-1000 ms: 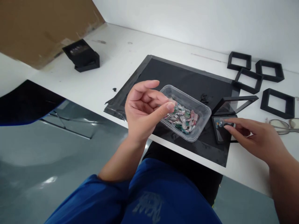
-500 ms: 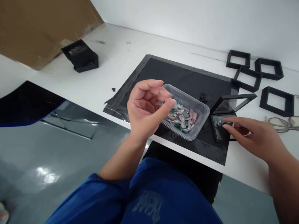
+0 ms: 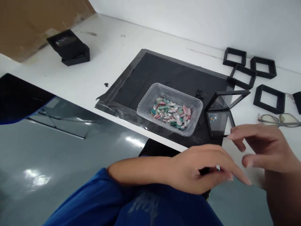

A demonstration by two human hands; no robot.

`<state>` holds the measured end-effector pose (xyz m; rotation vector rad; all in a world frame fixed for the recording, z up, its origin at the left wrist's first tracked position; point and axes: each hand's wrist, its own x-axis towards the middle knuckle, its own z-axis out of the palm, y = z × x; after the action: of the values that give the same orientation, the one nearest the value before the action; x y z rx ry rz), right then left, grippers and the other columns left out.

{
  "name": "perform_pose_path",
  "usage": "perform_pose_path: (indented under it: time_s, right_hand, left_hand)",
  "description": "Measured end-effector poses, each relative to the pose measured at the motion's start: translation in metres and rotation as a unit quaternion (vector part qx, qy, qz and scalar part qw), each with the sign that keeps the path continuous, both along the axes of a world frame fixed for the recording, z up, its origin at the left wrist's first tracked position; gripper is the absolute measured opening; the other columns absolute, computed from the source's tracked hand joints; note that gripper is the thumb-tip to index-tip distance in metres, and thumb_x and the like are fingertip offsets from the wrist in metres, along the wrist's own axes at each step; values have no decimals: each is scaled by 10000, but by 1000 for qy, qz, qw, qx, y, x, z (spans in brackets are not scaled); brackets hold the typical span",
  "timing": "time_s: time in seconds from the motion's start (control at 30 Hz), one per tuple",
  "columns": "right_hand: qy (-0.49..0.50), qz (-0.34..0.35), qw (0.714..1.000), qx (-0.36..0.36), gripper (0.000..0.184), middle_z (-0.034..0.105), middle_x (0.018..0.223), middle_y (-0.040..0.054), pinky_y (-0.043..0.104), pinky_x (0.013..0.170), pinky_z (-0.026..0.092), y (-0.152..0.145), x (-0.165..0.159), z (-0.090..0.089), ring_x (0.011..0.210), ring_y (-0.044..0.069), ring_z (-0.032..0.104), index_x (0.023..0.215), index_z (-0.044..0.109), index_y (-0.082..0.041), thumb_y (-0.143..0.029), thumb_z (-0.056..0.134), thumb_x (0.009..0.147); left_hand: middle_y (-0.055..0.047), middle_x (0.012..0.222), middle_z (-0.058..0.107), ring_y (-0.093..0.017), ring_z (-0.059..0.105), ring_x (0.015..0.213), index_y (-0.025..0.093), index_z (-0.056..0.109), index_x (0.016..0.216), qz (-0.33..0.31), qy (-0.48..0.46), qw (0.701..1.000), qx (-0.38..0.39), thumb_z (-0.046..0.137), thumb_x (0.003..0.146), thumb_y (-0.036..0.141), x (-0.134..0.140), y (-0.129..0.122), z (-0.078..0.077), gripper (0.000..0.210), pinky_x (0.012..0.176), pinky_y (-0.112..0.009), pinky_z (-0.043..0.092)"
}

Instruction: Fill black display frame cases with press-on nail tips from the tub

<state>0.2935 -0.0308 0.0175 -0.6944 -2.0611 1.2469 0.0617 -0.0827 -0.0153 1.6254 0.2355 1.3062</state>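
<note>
A: What do the hands hold?

B: I see nothing in the right hand [image 3: 274,144]; its fingers bend leftward, the thumb well apart from the forefinger. The left hand [image 3: 199,158] sits lower, back upward, loosely curled and pointing right. I can't tell whether it pinches anything.

A: And the step?

B: I'd judge it a pause in work on the black case [image 3: 216,127], just ahead and left of the right fingertips. Its lid [image 3: 221,102] is tilted up, and small bits [image 3: 213,118] lie inside. I can't tell whether a fingertip touches its corner.

A: What would another touch call for?

B: A short reach forward and left, I think, thumb and forefinger drawn together, clear of the lid.

A: Farther out?

B: Ahead and left of the left hand, I have a clear container [image 3: 146,102] of coloured pieces [image 3: 171,113] on a black mat [image 3: 141,72]. Ahead of the right hand lie glasses [image 3: 279,123], then four black frames [image 3: 270,107].
</note>
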Motion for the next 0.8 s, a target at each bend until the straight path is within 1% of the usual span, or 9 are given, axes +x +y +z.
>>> perform_pose_path:
  time_s: [0.03,0.1,0.17,0.27,0.43,0.53,0.6,0.7,0.8]
  right_hand:
    - [13,33,999,-21,419,647,698,-35,257,532,476,0,-1,1,580,110,537,1230,783,-318,-499,897,869]
    - [18,50,998,-36,488,644,699,-41,255,533,478,-1,-5,0,582,106,521,1235,784,-331,-523,932,812]
    - [15,25,999,-31,462,622,682,-55,249,531,471,-2,-9,-1,579,101,507,1240,787,-345,-469,940,822]
    - [19,-7,1000,-4,334,647,679,-52,253,524,468,-3,-14,-2,574,100,511,1165,813,-338,-393,925,855]
    - [23,-3,1000,17,219,674,655,-42,268,508,466,-2,-14,1,560,110,539,1077,822,-304,-348,904,880]
    - [3,17,1000,23,256,658,650,-50,267,501,466,-1,-14,3,564,109,530,1065,812,-295,-411,916,861]
    - [-4,14,999,37,276,673,674,-48,275,510,480,-1,-15,3,579,114,544,1059,809,-302,-443,920,849]
    - [5,-7,998,64,303,704,716,-41,282,521,498,-2,-16,0,594,116,572,1097,810,-297,-409,931,843]
    - [6,-28,996,86,344,691,715,-39,276,515,500,-4,-15,-1,590,111,579,1155,813,-282,-353,938,843]
  left_hand:
    - [-47,930,722,-93,717,830,176,679,1050,-5,-15,999,-48,699,949,25,4,-1,-2,182,751,-152,614]
    - [-6,910,679,-69,705,820,196,647,1011,-11,-53,987,-154,750,931,54,9,0,-5,193,744,-133,599]
    - [24,894,636,-40,683,787,195,595,948,-18,-100,967,-235,772,923,65,12,1,-7,222,733,-116,594]
    - [46,896,594,-20,643,724,196,515,905,-43,-155,943,-291,813,895,78,17,4,-10,320,658,-87,586]
    - [63,889,576,-5,632,708,197,518,880,-67,-218,927,-299,899,787,25,29,4,-14,428,688,-77,618]
    - [63,880,560,-16,651,731,193,508,845,-51,-235,926,-290,938,755,53,33,4,-14,462,744,-110,642]
    - [62,877,529,-24,647,751,193,483,823,-15,-227,929,-292,929,785,88,34,4,-14,460,768,-136,643]
    - [58,870,495,-27,587,738,201,443,818,29,-204,933,-295,870,868,147,34,4,-11,433,731,-150,608]
    - [61,852,475,-28,544,715,208,410,823,39,-193,935,-294,846,902,187,34,5,-9,444,700,-151,570]
